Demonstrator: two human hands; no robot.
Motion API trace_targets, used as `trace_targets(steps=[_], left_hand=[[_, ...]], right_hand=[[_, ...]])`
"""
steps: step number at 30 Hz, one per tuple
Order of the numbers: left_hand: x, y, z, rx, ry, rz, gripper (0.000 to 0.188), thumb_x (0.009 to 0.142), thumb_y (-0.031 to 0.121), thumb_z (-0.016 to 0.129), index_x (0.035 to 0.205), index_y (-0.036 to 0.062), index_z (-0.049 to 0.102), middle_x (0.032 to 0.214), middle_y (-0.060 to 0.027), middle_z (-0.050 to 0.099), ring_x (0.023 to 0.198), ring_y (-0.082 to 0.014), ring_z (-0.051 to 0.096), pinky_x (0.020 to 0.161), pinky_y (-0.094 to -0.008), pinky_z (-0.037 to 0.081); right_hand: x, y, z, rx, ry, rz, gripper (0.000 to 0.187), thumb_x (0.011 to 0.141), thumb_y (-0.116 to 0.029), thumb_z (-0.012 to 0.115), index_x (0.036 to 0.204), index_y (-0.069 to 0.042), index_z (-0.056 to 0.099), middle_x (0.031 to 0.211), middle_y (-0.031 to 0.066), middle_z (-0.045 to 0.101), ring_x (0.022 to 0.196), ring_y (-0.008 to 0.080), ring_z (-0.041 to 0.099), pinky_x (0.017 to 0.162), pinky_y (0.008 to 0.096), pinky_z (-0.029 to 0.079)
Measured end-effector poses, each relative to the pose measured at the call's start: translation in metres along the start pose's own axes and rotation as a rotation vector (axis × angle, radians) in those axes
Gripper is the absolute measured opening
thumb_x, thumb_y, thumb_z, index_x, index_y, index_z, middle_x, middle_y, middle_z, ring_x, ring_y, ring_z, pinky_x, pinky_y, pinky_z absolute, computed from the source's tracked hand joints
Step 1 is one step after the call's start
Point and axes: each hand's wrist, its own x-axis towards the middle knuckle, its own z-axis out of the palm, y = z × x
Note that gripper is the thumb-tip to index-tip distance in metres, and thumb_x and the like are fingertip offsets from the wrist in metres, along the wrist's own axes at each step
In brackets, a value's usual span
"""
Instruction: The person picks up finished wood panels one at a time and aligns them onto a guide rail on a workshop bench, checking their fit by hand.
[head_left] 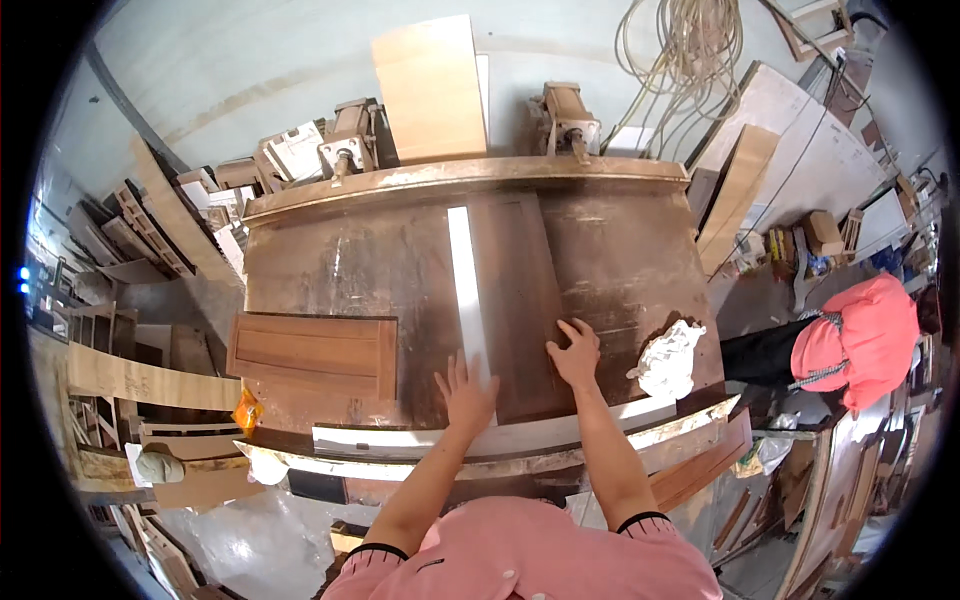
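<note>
Pressing flat on the worn brown counter, the left hand is resting with fingers spread open at the near end of the long narrow white strip, while the right hand is lying open-fingered on the dark brown rectangular wood panel just beside it, gripping nothing. Keeping both palms down evenly is probably holding strip and panel edge to edge. Farther off, a crumpled white rag and a framed brown wooden door panel are lying apart.
</note>
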Motion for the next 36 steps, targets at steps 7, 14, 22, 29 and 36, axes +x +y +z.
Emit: trace_targets(steps=[7, 14, 22, 29, 36], left_hand=[[0.006, -0.024, 0.008, 0.158, -0.043, 0.143, 0.066, 0.103, 0.034, 0.053, 0.161, 0.0116, 0.031, 0.167, -0.0261, 0.018, 0.157, -0.0406, 0.011, 0.122, -0.067, 0.003], [0.001, -0.03, 0.003, 0.136, -0.1, 0.176, 0.066, 0.102, 0.029, 0.051, 0.162, 0.0131, 0.029, 0.166, -0.0264, 0.017, 0.157, -0.041, 0.012, 0.123, -0.0649, 0.003], [0.054, -0.024, -0.028, 0.006, 0.005, 0.128, 0.055, 0.091, 0.033, 0.07, 0.141, 0.0131, 0.056, 0.152, -0.0181, 0.041, 0.139, -0.0389, 0.039, 0.121, -0.0589, 0.02], [0.192, -0.011, -0.005, 0.006, 0.09, 0.11, 0.073, 0.095, 0.051, 0.064, 0.154, 0.0143, 0.043, 0.163, -0.0226, 0.03, 0.155, -0.0394, 0.021, 0.124, -0.0616, 0.009], [0.208, 0.022, -0.008, 0.17, 0.128, 0.041, 0.095, 0.088, 0.065, 0.067, 0.161, 0.0151, 0.03, 0.163, -0.0282, 0.023, 0.155, -0.0428, 0.016, 0.125, -0.0576, 0.011]], right_hand=[[-0.02, 0.02, 0.028, 0.005, 0.044, -0.093, 0.037, 0.092, -0.021, 0.074, 0.129, -0.018, 0.071, 0.147, 0.0165, 0.047, 0.129, 0.0378, 0.047, 0.109, 0.0496, 0.041], [-0.026, 0.013, 0.016, -0.005, 0.057, -0.139, 0.034, 0.087, -0.019, 0.077, 0.121, -0.018, 0.072, 0.137, 0.017, 0.053, 0.124, 0.039, 0.052, 0.106, 0.0479, 0.045], [0.022, 0.006, -0.02, 0.051, -0.167, 0.049, 0.03, 0.091, -0.027, 0.072, 0.118, -0.015, 0.071, 0.118, 0.0148, 0.064, 0.114, 0.0344, 0.062, 0.098, 0.0438, 0.051], [0.146, -0.008, 0.022, 0.153, 0.021, -0.155, 0.047, 0.088, -0.028, 0.075, 0.128, -0.006, 0.067, 0.134, 0.0189, 0.061, 0.126, 0.0373, 0.056, 0.107, 0.0452, 0.045], [0.167, -0.037, 0.065, -0.007, 0.278, -0.105, 0.039, 0.09, -0.031, 0.075, 0.127, -0.021, 0.072, 0.138, 0.0144, 0.057, 0.126, 0.0367, 0.052, 0.108, 0.0477, 0.043]])
